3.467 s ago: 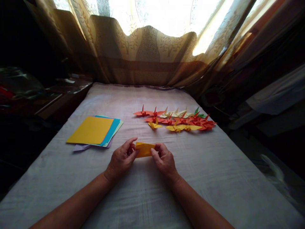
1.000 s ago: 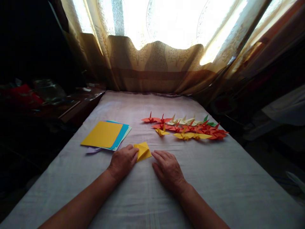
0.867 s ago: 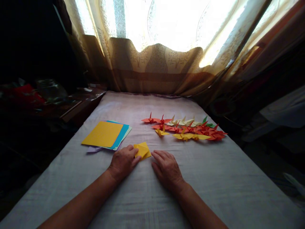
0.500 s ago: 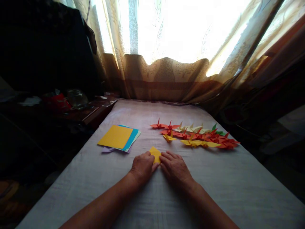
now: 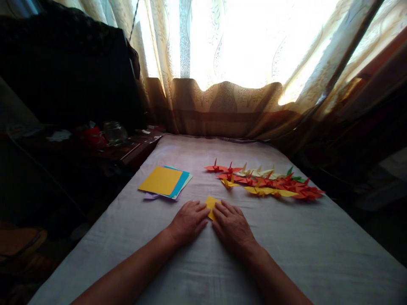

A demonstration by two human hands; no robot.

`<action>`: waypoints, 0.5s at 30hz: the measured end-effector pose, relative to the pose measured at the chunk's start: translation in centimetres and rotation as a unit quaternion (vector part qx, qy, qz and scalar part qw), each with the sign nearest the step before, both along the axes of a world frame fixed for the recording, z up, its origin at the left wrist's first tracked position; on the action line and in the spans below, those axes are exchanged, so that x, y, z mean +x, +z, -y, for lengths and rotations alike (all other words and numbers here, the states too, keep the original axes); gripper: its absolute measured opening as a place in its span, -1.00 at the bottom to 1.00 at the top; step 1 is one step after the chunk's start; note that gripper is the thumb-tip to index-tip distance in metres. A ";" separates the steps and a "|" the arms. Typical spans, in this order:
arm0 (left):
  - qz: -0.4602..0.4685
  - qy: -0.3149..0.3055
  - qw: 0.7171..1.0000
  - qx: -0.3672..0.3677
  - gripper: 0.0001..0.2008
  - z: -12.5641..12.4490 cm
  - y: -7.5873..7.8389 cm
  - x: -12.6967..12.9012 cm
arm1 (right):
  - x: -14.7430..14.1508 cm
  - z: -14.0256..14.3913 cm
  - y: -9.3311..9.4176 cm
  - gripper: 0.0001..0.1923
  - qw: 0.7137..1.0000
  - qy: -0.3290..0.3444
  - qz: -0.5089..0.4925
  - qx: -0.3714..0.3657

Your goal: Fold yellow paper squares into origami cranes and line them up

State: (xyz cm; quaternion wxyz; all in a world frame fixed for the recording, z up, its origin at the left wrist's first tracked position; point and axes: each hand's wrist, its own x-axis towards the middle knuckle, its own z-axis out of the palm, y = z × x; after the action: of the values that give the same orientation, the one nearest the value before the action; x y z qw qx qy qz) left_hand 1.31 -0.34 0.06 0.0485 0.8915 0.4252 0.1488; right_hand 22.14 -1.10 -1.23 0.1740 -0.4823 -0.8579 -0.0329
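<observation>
I see both of my bare hands lying palm down on a cloth-covered counter (image 5: 286, 254), side by side at the centre of the view. My left hand (image 5: 190, 220) and my right hand (image 5: 233, 225) press flat on a small folded piece of yellow paper (image 5: 210, 203). It lies between my fingertips, with its pointed end showing toward 12 o'clock. Neither grip is closed around it: the fingers are stretched out and only bear down on its edges.

At 10 o'clock from my hands, well apart, lies a stack of coloured paper sheets (image 5: 163, 182), with a yellow sheet on top and blue, pale and lilac edges beneath. At 1 o'clock, a row of folded paper cranes (image 5: 263, 182) in red, orange, yellow, cream and green rests on the cloth, close together. At 12 o'clock, beyond the counter's far edge, patterned curtains (image 5: 229, 101) hang before a bright window. At 10 o'clock, farther off in shadow, a glass jar (image 5: 114, 132) stands on a dark side surface.
</observation>
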 end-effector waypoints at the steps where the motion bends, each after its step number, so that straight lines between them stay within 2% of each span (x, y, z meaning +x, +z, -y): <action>1: 0.002 0.008 1.000 0.011 -0.64 0.0 0.2 -0.4 | -0.1 0.1 0.0 -0.65 1.000 -0.001 0.000 -0.019; 3: -0.007 0.053 0.998 0.035 -0.58 -0.4 0.8 -2.3 | 0.0 0.3 -0.1 -0.64 0.999 -0.012 -0.005 -0.047; 5: -0.028 0.125 0.991 0.039 -0.51 -1.1 1.6 -5.2 | 0.2 0.5 -0.3 -0.63 0.998 -0.021 -0.017 -0.056; 7: -0.036 0.174 0.984 0.019 -0.47 -2.1 2.4 -8.2 | 0.3 0.5 -0.5 -0.63 0.998 -0.026 -0.030 -0.056; 8: -0.033 0.177 0.984 -0.010 -0.48 -2.6 2.7 -9.4 | 0.3 0.5 -0.6 -0.63 0.997 -0.028 -0.036 -0.055; 9: -0.026 0.174 0.983 -0.046 -0.51 -3.1 3.1 -10.5 | 0.3 0.5 -0.6 -0.63 0.997 -0.029 -0.041 -0.054; 11: -0.024 0.174 0.982 -0.065 -0.68 -4.1 3.5 -11.7 | 0.2 0.5 -0.6 -0.63 0.997 -0.030 -0.049 -0.056; 13: -0.015 0.181 0.981 -0.074 -0.83 -4.9 3.7 -11.9 | 0.2 0.6 -0.5 -0.64 0.996 -0.031 -0.056 -0.060; 15: 0.006 0.199 0.977 -0.079 -0.86 -5.5 3.7 -11.9 | 0.2 0.6 -0.4 -0.64 0.995 -0.032 -0.060 -0.067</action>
State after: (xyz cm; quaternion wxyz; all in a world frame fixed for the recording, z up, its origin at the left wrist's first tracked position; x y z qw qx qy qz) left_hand -10.60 5.14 3.76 0.0909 0.7812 0.6044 0.1270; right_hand 22.31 -1.70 -1.67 0.1916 -0.5209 -0.8304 0.0486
